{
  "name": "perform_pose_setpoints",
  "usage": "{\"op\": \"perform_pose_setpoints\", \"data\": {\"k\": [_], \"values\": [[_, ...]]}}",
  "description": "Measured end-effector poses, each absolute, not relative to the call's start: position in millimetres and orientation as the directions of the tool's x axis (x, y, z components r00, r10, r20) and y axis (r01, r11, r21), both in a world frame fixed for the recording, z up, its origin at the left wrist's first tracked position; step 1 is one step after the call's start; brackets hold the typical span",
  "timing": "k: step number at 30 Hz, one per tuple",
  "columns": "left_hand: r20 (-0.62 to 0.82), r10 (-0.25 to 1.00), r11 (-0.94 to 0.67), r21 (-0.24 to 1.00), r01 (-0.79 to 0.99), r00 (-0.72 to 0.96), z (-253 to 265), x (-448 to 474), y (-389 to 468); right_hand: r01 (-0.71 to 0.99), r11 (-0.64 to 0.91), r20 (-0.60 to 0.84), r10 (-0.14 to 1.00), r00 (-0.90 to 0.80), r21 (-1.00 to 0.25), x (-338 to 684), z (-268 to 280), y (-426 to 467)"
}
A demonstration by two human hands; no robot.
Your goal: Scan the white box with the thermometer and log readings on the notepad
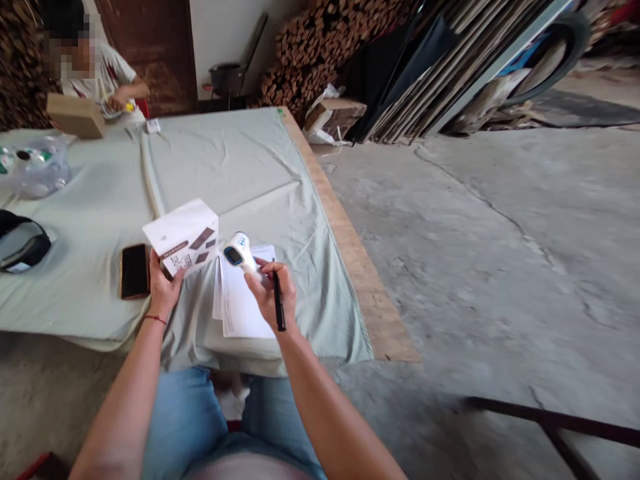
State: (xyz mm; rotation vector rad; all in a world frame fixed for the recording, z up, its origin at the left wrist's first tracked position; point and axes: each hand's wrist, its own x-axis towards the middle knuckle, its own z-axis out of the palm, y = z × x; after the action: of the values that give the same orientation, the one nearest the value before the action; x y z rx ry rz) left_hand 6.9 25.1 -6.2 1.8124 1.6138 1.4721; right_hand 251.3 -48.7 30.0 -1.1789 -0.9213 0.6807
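Note:
My left hand [164, 291] is closed on the lower edge of a white box [181, 227] with a QR code and brown printing, tilted above the cloth. In my right hand [278, 292] are a white infrared thermometer [240, 251] with a small dark screen and a black pen [278, 300]. The thermometer's handle is partly hidden by the fingers; the pen slants down across the palm side. Below this hand lie white printed sheets [245, 313]. A dark-screened phone [135, 272] rests on the table just left of my left hand.
A pale green cloth covers the table [250, 153], whose bare wooden edge [350, 247] shows on the right. Black headgear [25, 243], a plastic bag [43, 170] and a cardboard box [75, 117] are at the left. Another person [107, 73] sits at the far side.

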Motion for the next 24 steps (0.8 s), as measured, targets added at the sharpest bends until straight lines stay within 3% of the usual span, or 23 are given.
{"op": "perform_pose_setpoints", "data": {"k": [6,9,12,15,20,24], "values": [[0.554,0.774,-0.192,0.669,0.718,-0.309,0,16,16,0.521,0.090,0.352,0.830,0.432,-0.849,318,-17,-59],[0.588,0.788,-0.260,0.586,0.768,-0.181,9,34,-12,0.635,0.092,0.414,0.827,0.380,-0.767,320,-15,-70],[0.476,0.854,-0.467,0.520,0.715,0.212,16,57,-43,0.544,0.164,0.410,0.834,0.369,-0.823,302,-1,-92],[0.323,0.795,-0.605,0.489,0.628,0.514,16,72,-64,0.312,0.156,0.265,0.900,0.346,-0.937,275,6,-119],[0.162,0.741,-0.635,0.485,0.601,0.652,11,66,-71,0.067,-0.008,0.012,0.955,0.298,-0.998,247,-9,-145],[0.124,0.728,-0.631,0.506,0.588,0.675,10,61,-70,0.164,0.023,0.061,0.972,0.228,-0.986,246,-21,-149]]}}
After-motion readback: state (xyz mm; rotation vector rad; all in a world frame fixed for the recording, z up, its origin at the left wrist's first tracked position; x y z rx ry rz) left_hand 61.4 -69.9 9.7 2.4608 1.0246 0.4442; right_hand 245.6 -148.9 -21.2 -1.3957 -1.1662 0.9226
